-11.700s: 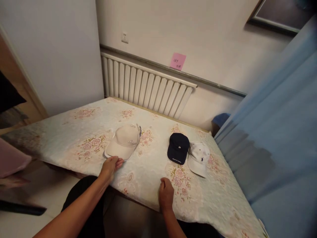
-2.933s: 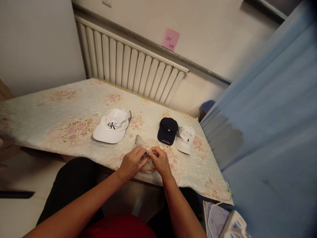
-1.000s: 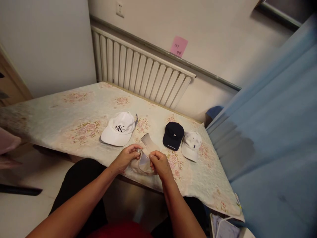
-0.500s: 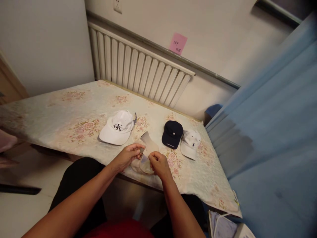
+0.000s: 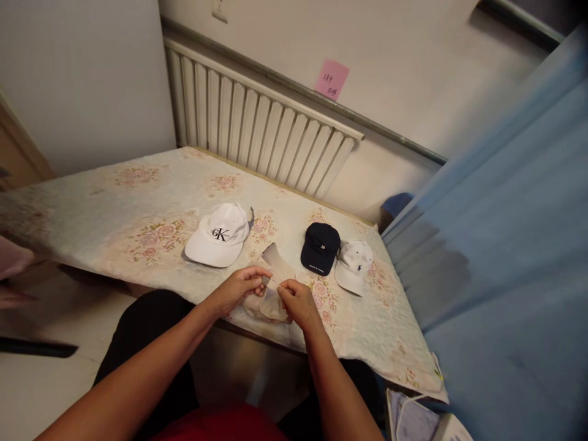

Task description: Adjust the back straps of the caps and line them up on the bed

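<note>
Near the front edge of the table, a beige cap [image 5: 266, 308] lies beneath my hands, with its curved brim [image 5: 279, 262] pointing away from me. My left hand [image 5: 243, 285] is closed in a pinch on a small metal buckle [image 5: 265, 280] at the cap's back. Close beside it, my right hand [image 5: 296, 298] pinches what looks like the end of the cap's strap; the fingers hide most of it. A white cap [image 5: 220, 235] with black letters sits to the left. Toward the right, a navy cap [image 5: 320, 248] touches a second white cap [image 5: 354, 266].
A floral cloth covers the table [image 5: 138, 208]. Behind it are a white radiator [image 5: 261, 116] and a pink note [image 5: 332, 78] on the wall. A blue curtain [image 5: 500, 245] hangs along the right side. At the lower right, a bag-like item [image 5: 413, 416] stands below the table edge.
Both hands stay at the beige cap. The right hand has shifted very slightly right, and the buckle in the left fingers has turned a little.
</note>
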A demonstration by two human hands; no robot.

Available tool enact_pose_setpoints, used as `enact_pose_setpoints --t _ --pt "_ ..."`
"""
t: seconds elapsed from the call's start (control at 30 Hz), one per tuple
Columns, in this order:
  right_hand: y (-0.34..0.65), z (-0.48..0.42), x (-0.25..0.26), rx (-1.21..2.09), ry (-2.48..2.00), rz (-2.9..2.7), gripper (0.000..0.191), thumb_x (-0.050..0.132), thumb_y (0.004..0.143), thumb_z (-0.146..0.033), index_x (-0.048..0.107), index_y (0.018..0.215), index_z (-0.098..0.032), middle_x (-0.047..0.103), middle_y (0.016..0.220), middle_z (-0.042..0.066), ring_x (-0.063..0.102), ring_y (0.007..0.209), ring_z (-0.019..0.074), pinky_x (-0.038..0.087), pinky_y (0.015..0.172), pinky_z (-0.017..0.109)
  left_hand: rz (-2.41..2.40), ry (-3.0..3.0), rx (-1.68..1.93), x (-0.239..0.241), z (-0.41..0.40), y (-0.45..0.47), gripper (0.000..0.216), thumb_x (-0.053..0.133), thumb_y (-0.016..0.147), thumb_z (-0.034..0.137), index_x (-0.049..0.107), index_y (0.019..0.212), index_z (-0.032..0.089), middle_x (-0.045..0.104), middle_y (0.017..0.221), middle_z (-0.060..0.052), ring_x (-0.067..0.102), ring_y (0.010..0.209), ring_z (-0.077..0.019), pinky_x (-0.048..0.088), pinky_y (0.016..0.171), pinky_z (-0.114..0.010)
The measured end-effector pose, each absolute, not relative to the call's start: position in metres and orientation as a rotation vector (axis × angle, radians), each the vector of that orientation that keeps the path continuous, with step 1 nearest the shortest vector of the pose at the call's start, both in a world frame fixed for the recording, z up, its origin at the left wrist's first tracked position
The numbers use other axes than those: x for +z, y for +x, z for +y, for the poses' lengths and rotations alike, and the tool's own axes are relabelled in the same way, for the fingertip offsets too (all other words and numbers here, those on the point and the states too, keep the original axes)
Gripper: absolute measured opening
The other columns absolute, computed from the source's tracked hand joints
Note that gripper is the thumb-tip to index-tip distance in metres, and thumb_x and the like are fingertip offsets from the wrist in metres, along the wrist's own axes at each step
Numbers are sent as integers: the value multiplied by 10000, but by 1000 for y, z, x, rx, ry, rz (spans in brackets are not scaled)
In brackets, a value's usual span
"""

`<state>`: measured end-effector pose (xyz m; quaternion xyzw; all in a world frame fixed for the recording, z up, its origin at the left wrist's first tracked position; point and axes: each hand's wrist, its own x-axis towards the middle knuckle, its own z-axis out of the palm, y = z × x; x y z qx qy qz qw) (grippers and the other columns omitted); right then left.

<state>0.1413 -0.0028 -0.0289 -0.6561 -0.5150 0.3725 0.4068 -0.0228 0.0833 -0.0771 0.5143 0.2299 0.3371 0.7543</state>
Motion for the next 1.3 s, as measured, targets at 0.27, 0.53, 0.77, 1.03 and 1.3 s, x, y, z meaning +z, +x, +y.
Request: enact_pose_setpoints --t 0.27,0.53,0.77,1.03,1.3 --pt "139 -1 -29 885 -1684 -1318 209 534 767 -322 563 603 -196 474 421 -71 419 383 83 322 405 191 500 1142 720 -80 84 -23 316 628 750 267 629 1039 141 593 685 6 531 620 -109 394 650 -265" --pt "137 2 -35 799 -1703 -1312 205 534 758 -314 541 586 -203 477 425 -70 417 415 90 326 451 200 511 1144 717 -79 83 -21 309 631 745 241 628 1037 138 593 708 11 525 620 -97 392 651 -251" --pt "134 2 -37 699 -1741 -1306 205 540 740 -292 511 558 -202 474 435 -70 421 421 86 317 449 199 537 1185 694 -72 79 -21 312 657 716 223 637 1019 151 581 736 23 520 639 -90 396 649 -235" --pt "133 0 -40 887 -1644 -1267 222 579 753 -356 537 601 -200 476 426 -74 417 389 83 317 415 199 537 1194 690 -64 74 -19 290 688 679 227 639 959 172 601 824 16 534 691 -96 428 680 -241" --pt "132 1 -41 976 -1575 -1191 169 595 742 -328 575 648 -189 510 451 -66 451 404 85 347 425 198 564 1234 687 -61 72 -18 227 680 687 240 618 895 171 600 775 25 537 663 -97 431 663 -237"
